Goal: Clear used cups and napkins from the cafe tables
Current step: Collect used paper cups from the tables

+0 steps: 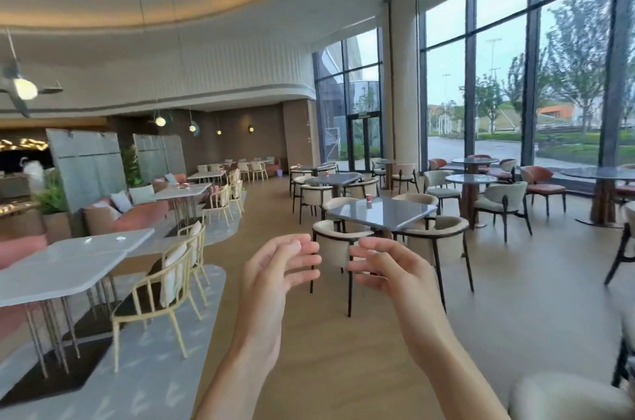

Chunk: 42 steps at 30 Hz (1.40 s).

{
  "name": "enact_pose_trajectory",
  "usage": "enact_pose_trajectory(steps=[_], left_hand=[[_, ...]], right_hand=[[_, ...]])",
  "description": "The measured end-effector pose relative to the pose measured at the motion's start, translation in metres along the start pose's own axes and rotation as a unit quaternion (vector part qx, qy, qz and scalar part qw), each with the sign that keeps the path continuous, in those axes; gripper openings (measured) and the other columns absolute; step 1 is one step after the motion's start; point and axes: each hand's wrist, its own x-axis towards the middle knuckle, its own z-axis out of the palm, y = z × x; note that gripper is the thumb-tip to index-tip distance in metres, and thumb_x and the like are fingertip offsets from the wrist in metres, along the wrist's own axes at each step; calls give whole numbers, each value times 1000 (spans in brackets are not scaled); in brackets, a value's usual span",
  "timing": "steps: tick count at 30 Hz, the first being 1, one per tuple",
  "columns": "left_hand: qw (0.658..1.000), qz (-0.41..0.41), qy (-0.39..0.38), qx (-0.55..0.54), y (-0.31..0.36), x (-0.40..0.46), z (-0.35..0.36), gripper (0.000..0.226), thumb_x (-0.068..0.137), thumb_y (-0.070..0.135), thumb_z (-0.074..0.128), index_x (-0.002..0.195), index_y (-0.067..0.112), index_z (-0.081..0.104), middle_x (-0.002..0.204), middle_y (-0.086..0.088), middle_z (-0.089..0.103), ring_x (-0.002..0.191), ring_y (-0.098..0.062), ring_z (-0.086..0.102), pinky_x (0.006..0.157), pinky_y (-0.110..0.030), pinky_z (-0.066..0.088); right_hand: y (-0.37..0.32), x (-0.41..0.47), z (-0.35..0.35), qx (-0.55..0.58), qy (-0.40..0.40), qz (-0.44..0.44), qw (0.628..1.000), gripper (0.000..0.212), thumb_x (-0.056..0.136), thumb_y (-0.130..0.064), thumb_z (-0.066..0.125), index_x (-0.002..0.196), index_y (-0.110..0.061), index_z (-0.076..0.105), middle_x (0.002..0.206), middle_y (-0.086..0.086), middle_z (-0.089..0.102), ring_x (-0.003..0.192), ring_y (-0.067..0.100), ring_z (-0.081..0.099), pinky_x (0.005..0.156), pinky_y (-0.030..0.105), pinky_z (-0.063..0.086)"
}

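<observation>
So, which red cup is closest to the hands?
The red cup on the nearest dark square table, just beyond both hands; the other cups sit on tables farther back.

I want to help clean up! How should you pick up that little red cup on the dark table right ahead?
Probably take the red cup around its side wall, from the near edge of the dark table. It stands upright with bare tabletop around it. Both the left hand and the right hand hold nothing.

Ahead of you a small red cup point(369, 198) stands upright near the far edge of the nearest grey surface point(381, 213), another red cup point(326, 173) stands on the grey surface point(332, 179) behind it, and a crumpled napkin point(120, 238) lies on the white surface point(68, 265) at your left.
</observation>
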Motion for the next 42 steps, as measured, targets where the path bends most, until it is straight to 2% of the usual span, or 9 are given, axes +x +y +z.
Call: enact_pose_trajectory(steps=[8,16,22,26,34,37,42], left_hand=[[1000,-3,31,-3,-95,148,14,26,102,6,51,98,6,77,97,-15,78,94,-31,75,81,-41,63],[998,-53,11,-26,-221,336,7,24,102,4,50,100,1,74,96,-18,78,95,-34,74,80,-39,64],[998,-51,23,-21,-262,488,-26,23,101,5,52,100,1,74,95,-18,78,94,-33,74,78,-36,63],[998,-46,50,2,-292,558,-68,23,101,6,52,98,3,75,94,-15,78,94,-31,75,81,-38,63],[987,-28,149,55,-365,692,-151,22,101,7,53,97,3,74,96,-17,78,92,-30,75,80,-39,62],[981,-20,179,71,-391,753,-161,22,101,6,53,100,0,74,96,-20,77,90,-29,74,84,-43,61],[962,-5,252,100,-417,837,-186,23,101,7,54,108,-4,73,101,-21,77,96,-33,74,80,-35,61]], right_hand=[[79,160,11,-11,-35,9,999,18,100,-5,58,109,-9,73,102,4,79,93,24,76,82,32,59],[199,335,38,-51,19,26,998,20,97,-1,56,105,-6,73,99,7,79,89,23,76,89,41,60],[258,472,106,-58,3,22,998,19,98,-7,58,107,-11,74,102,4,79,93,21,76,81,32,60],[309,542,158,-42,-40,42,997,21,100,-4,54,110,-10,71,103,4,79,93,21,76,78,26,60],[430,677,264,9,-144,81,986,22,99,1,53,105,-8,72,102,8,79,89,23,76,83,36,60],[467,740,292,25,-174,87,981,22,99,0,53,105,-8,72,101,8,79,87,22,75,79,32,61],[514,833,357,58,-270,96,956,20,100,-3,54,107,-8,72,100,4,80,92,22,77,81,30,63]])
